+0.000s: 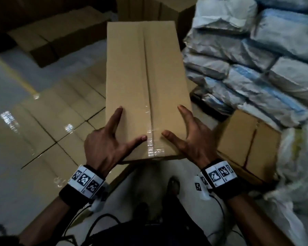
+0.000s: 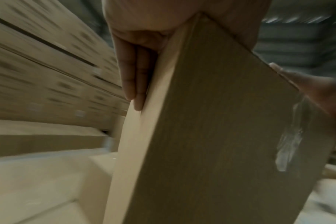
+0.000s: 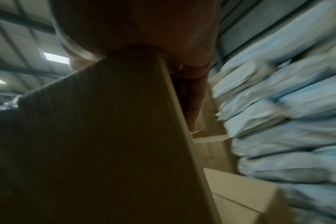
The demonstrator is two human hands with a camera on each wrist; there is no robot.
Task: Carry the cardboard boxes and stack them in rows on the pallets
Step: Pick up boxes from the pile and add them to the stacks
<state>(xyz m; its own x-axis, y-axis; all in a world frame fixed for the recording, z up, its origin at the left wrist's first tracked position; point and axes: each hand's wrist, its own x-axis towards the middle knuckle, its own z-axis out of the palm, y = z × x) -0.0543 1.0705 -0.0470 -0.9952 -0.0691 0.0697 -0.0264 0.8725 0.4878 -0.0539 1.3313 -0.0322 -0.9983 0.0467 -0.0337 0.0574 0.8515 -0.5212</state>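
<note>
A long brown cardboard box, taped along its top seam, is held off the floor in front of me, its length pointing away. My left hand is at its near left corner, thumb and index finger spread flat on top. In the left wrist view the other left fingers lie straight down the box's side. My right hand mirrors this at the near right corner. Its fingers press the right side of the box.
A low layer of cardboard boxes lies to the left, with more boxes behind. White and blue sacks are piled high on the right over another box. My feet stand on pale floor under the box.
</note>
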